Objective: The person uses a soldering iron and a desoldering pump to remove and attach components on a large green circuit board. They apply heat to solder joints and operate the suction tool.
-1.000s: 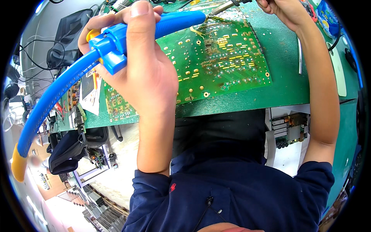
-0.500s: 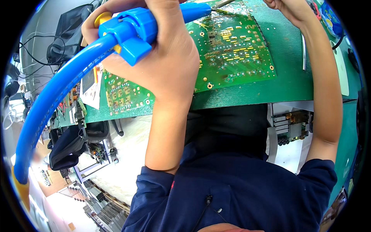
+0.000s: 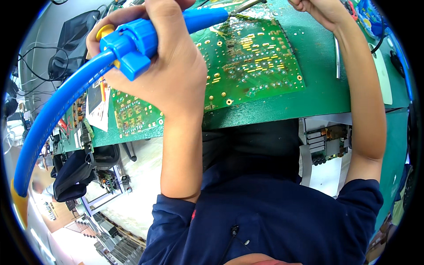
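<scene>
Left hand (image 3: 179, 73): at 11 o'clock in view, fingers wrapped round the blue tool (image 3: 136, 37).
Tool: nozzle beyond the fingers toward 2 o'clock; blue hose (image 3: 48, 106) trails to 8.
Metal rod (image 3: 247, 6): near nozzle; contact unclear.
Right hand (image 3: 320, 12): 1 o'clock, fingers curled; cannot tell what they hold.
Circuit board (image 3: 260, 73): flat on green bench (image 3: 320, 75), 3 o'clock from left hand.

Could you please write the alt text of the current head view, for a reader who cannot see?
A left hand grips a blue tool with a long curved tube over a green circuit board on a green table. The right hand, fingers curled, is at the top edge; its hold is unclear.
</scene>
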Available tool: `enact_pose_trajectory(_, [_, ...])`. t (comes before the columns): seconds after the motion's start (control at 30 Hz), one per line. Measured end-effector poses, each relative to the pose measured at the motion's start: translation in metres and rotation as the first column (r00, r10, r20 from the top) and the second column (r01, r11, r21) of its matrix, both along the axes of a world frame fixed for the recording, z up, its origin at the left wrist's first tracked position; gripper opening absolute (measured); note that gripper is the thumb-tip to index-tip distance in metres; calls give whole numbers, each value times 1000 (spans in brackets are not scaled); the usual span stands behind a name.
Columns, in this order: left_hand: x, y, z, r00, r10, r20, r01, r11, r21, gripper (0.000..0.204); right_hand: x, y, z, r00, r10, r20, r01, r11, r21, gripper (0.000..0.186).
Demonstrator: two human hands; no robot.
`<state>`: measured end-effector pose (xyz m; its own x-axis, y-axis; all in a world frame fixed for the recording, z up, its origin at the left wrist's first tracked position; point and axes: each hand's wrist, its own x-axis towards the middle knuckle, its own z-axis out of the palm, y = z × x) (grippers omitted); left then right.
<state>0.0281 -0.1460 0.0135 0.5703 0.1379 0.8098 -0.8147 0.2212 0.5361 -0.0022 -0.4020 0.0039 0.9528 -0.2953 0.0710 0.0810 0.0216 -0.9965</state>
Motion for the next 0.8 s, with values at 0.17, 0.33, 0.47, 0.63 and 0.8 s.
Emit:
enact_pose_trajectory(0.17, [4, 2, -3, 998, -47, -31, 47, 999, -13, 16, -1, -4, -1, 1000, 3, 15, -3, 1000, -19, 23])
enact_pose_trajectory(0.33, [-4, 0, -1, 999, -37, -25, 36, 999, -29, 14, 4, -1, -2, 999, 39, -24, -40, 999, -33, 24])
enact_pose_trajectory(0.47, [-9, 0, 4, 992, -11, -127, 12, 1000, 4, 16, 3, -4, -5, 995, 68, -66, -73, 995, -64, 23])
enact_pose_trajectory(0.63, [-19, 17, -1, 967, -89, -239, 96, 995, 17, 28, 14, -7, -17, 999, 32, 6, -30, 976, -217, 25])
enact_pose_trajectory(0.8, [-38, 62, -9, 859, -84, -506, 235, 942, 241, 62, -2, 0, -3, 998, 24, 64, -8, 970, -241, 26])
